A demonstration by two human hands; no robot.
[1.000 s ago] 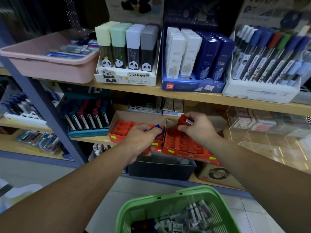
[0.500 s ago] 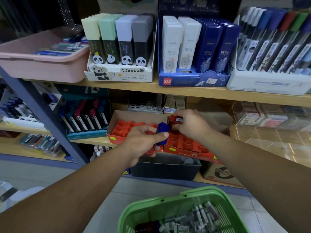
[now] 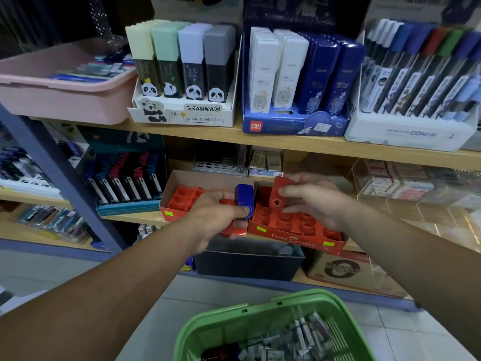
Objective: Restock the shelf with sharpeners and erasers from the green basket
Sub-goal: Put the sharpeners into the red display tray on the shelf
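My left hand point(image 3: 216, 217) grips a blue sharpener point(image 3: 244, 200), with red sharpeners point(image 3: 233, 229) also held in the palm below it. This hand hovers over the seam between two red display boxes on the middle shelf. My right hand point(image 3: 312, 201) pinches a red sharpener point(image 3: 279, 194) tilted above the right red box point(image 3: 294, 237), which holds rows of red sharpeners. The left red box point(image 3: 182, 201) is partly filled. The green basket point(image 3: 234, 319) sits at the bottom, holding several wrapped erasers point(image 3: 296, 340) and a dark red item.
The top shelf point(image 3: 260, 138) carries a pink tub point(image 3: 65, 100), a panda lead display point(image 3: 182, 74), a blue Deli display point(image 3: 294, 82) and a white pen display point(image 3: 416, 87). A dark box point(image 3: 247, 261) stands below the red boxes. Clear acrylic cases point(image 3: 416, 188) sit to the right.
My right hand has lifted the red sharpener up out of the right box. The blue sharpener in my left hand has turned more upright. The view has moved closer to the shelf.
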